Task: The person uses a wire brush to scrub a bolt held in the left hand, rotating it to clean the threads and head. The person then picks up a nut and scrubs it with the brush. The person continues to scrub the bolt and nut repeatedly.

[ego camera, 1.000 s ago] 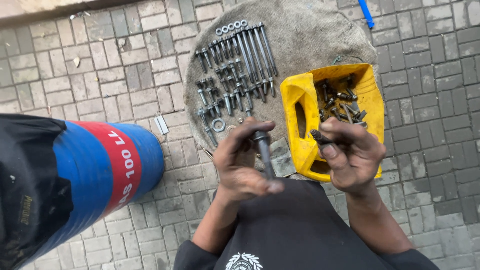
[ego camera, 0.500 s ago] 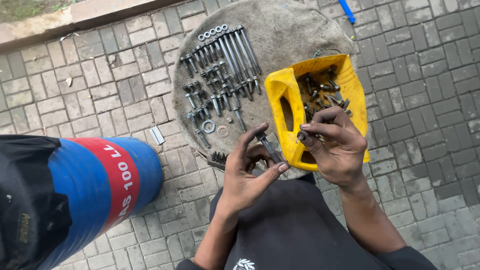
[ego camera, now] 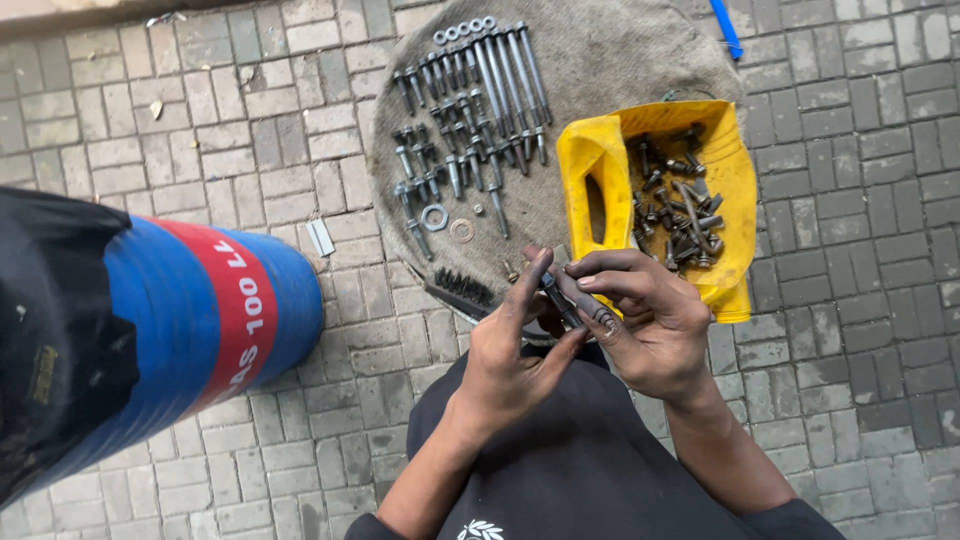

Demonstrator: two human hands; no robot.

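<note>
My left hand (ego camera: pixel 515 345) and my right hand (ego camera: pixel 645 320) meet over my lap, both pinching one dark, greasy bolt (ego camera: pixel 562 300) between fingertips. Just beyond the hands lies a round grey cloth mat (ego camera: pixel 600 60) with several bolts (ego camera: pixel 480 90) laid out in rows and two washers (ego camera: pixel 436 217) beside them. A cut-open yellow plastic container (ego camera: pixel 600 170) with several loose dirty bolts and nuts (ego camera: pixel 680 210) sits on the mat's right side, next to my right hand. A wire brush (ego camera: pixel 460 290) lies by my left hand.
A large blue drum with a red band (ego camera: pixel 170 330) lies on its side at the left, its end covered in black. The ground is grey paving brick (ego camera: pixel 850 250). A blue stick (ego camera: pixel 728 30) lies at the top right. A small white scrap (ego camera: pixel 321 237) sits near the drum.
My hands have drawn together from being apart; both now grip the bolt, which my left hand alone held upright a second ago. My right hand has come away from the yellow container.
</note>
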